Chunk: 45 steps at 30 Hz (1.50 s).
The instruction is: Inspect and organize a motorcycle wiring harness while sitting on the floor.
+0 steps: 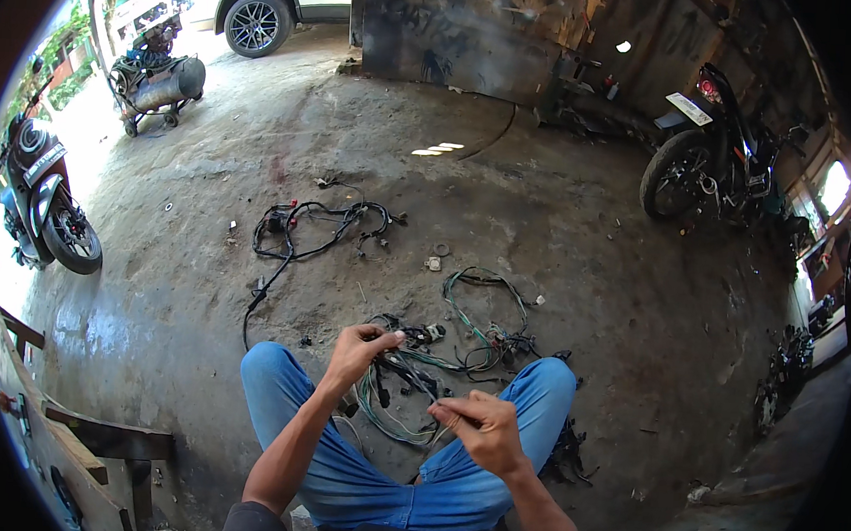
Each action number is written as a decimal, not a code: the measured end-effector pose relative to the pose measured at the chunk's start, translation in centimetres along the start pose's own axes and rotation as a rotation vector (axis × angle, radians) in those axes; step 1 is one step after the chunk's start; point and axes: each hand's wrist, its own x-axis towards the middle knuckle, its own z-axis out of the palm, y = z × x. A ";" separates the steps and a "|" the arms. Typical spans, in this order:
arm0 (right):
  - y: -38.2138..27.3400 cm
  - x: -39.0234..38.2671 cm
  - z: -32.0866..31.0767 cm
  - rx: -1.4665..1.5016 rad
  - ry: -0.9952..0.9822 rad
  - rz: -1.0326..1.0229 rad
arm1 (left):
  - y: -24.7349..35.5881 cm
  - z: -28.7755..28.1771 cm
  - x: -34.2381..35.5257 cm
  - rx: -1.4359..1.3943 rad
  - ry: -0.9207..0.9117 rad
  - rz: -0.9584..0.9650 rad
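Observation:
Between my knees lies a tangled wiring harness [395, 427] with green, white and black wires and several connectors. My left hand [357, 356] is closed on its dark wires at the upper left of the bundle, thumb stretched along the top. My right hand [485, 429] pinches a thin dark strand of the harness near my right knee; the fingers hide its end. A dark length of wire runs between the two hands. Just beyond, a loop of green wires [487, 273] with a white connector rests on the floor. Farther left sits a black wrapped wiring harness [298, 253].
A motorcycle [48, 206] stands at left, another motorcycle [710, 159] at far right. An air compressor [163, 81] and a white car [266, 12] are at the back left. A wooden bench [66, 440] is near my left. Small parts [433, 263] and dark scraps [569, 452] lie on the floor.

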 end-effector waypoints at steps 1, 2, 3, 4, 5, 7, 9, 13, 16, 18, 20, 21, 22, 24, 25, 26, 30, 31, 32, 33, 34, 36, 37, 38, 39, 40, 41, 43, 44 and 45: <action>0.3 0.0 0.1 0.265 0.072 0.092 | 0.1 0.5 -0.2 0.006 -0.004 -0.001; 0.5 0.0 0.2 0.532 0.144 0.182 | 0.2 1.1 -0.3 -0.108 -0.077 0.034; 0.7 0.1 -0.2 0.535 0.150 0.184 | 0.1 1.4 -0.5 -0.222 -0.150 0.069; 1.1 0.7 -0.9 0.712 0.166 0.302 | -1.8 1.4 0.0 -0.179 -0.187 0.091; 1.4 1.1 -1.4 0.884 0.188 0.427 | -2.3 1.9 -0.2 -0.176 -0.193 0.091; 2.2 2.6 -1.4 1.019 0.216 0.351 | -2.6 3.0 -0.5 0.120 -0.155 0.303; 3.1 4.4 -1.0 1.152 0.244 0.271 | -2.1 3.7 -1.2 0.230 -0.138 0.373; 4.7 8.7 -2.5 0.661 0.471 0.114 | -3.8 3.9 -1.8 0.242 -0.177 0.593; 6.3 9.3 -6.2 -0.038 0.449 0.042 | -4.4 3.9 -3.2 0.282 -0.275 0.764; 6.4 9.0 -6.4 -0.266 0.323 0.065 | -5.0 3.7 -2.6 0.120 -0.211 0.529; 4.8 7.6 -4.9 -0.106 0.223 0.037 | -5.9 3.4 -1.7 -0.056 -0.071 0.282; 4.2 6.9 -3.9 0.054 0.130 0.005 | -6.4 3.2 -1.3 -0.058 -0.060 0.279; 3.8 5.9 -3.2 0.053 0.123 0.009 | -5.4 3.4 -1.2 0.013 0.009 0.277; 2.4 4.2 -1.3 -0.213 -0.029 -0.231 | -4.2 3.7 -0.7 0.103 0.135 0.466; 2.4 3.9 -0.2 -0.211 -0.026 -0.229 | -3.8 3.7 -0.6 0.106 0.132 0.466; 2.5 3.7 0.9 -0.311 -0.025 -0.264 | -3.2 3.6 -0.8 0.120 0.146 0.425; 5.4 3.4 4.2 -0.318 0.003 -0.254 | -3.0 3.1 -1.2 0.165 0.160 0.409; 5.6 3.6 4.4 -0.185 -0.010 -0.175 | -2.7 3.1 -1.5 0.166 0.165 0.413; 5.6 3.7 4.5 -0.183 -0.011 -0.177 | -2.6 2.9 -1.5 0.167 0.168 0.413; 5.5 3.8 4.5 -0.036 -0.034 -0.052 | -2.4 2.8 -1.5 0.205 0.142 0.415; 5.2 3.9 4.5 0.111 -0.058 0.071 | -2.3 2.6 -1.5 0.242 0.118 0.417; 5.6 3.9 4.8 0.135 -0.054 0.079 | -3.0 2.5 -1.4 0.302 0.096 0.419; 5.6 4.0 4.9 0.161 -0.047 0.091 | -3.2 2.4 -1.3 0.365 0.068 0.419; 5.5 4.1 4.8 0.162 -0.046 0.092 | -3.4 2.3 -1.2 0.366 0.067 0.418; 5.3 4.3 4.5 0.093 -0.077 0.081 | -3.4 2.2 -1.1 0.448 0.029 0.414; 5.1 4.4 4.2 0.022 -0.105 0.073 | -3.3 2.2 -1.0 0.529 -0.013 0.411; 5.1 4.5 4.1 0.021 -0.102 0.075 | -3.1 2.3 -1.0 0.529 -0.017 0.412; 5.3 4.6 3.9 -0.048 -0.139 0.085 | -2.5 2.5 -1.2 0.584 -0.040 0.488; 5.2 4.8 3.7 -0.048 -0.137 0.087 | -2.4 2.6 -1.3 0.585 -0.043 0.489; 4.9 5.0 3.4 -0.056 -0.159 0.108 | -2.3 2.7 -1.5 0.591 -0.029 0.517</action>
